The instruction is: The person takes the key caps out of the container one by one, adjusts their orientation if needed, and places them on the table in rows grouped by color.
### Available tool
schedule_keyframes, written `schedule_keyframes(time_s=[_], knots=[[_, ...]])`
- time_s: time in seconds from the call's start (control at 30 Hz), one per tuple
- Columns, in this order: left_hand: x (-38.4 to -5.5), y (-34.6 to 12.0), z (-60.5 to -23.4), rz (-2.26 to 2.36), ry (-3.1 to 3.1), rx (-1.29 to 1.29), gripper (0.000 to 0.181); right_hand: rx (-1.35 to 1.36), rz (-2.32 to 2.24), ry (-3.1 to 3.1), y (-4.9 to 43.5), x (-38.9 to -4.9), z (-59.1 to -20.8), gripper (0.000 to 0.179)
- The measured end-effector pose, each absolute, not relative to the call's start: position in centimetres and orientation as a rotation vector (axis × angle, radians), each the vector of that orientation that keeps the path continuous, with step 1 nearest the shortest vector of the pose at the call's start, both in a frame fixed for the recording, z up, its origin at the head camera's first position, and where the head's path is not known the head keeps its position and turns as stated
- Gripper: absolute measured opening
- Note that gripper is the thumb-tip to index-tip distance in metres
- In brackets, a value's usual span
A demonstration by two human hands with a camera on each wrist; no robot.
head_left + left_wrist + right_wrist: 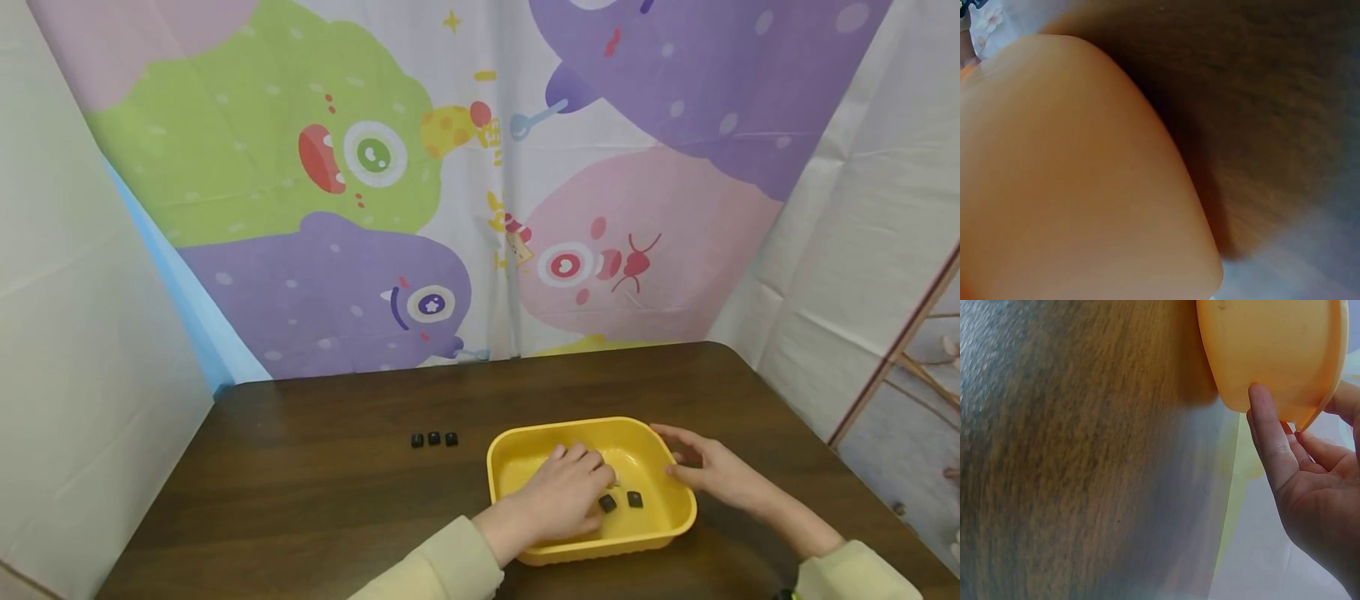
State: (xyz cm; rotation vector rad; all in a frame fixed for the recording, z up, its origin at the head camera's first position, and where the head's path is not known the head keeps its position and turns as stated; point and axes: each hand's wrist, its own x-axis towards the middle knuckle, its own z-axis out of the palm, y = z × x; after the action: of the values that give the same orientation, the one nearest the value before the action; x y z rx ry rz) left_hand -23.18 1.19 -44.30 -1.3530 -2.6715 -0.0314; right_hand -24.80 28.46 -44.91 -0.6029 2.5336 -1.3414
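A yellow plastic basin [592,546] sits on the dark table. My left hand [562,492] reaches down inside it with bent fingers. Their tips are partly hidden, and I cannot tell whether they hold anything. Right beside those fingers lie two small black square pieces that look like keycaps, one tilted [607,502] and one flatter [635,499]. My right hand [720,475] touches the basin's right end from outside. In the right wrist view, one straight finger of the right hand [1310,494] rests along the outer wall. The basin's wall [1085,175] fills much of the left wrist view.
Three more black square pieces stand in a short row on the table left of the basin: a left one [417,440], a middle one [433,437] and a right one [451,438]. A cartoon-printed curtain [360,292] hangs behind the wood-grain table [300,467].
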Motion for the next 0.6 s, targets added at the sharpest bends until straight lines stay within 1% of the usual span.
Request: schedule_keyframes(time_s=[0.33,0.6], knots=[[-23.6,1.4,-45.5,-0.001,-2.649,-1.394,0.033,-0.62,-1.34,2.54,28.3,-24.6,-44.6,0.058],[-23.6,1.4,-45.8,0.071,-2.63,-1.413,0.032,-0.586,-1.329,2.552,28.3,-24.6,-44.7,0.059]])
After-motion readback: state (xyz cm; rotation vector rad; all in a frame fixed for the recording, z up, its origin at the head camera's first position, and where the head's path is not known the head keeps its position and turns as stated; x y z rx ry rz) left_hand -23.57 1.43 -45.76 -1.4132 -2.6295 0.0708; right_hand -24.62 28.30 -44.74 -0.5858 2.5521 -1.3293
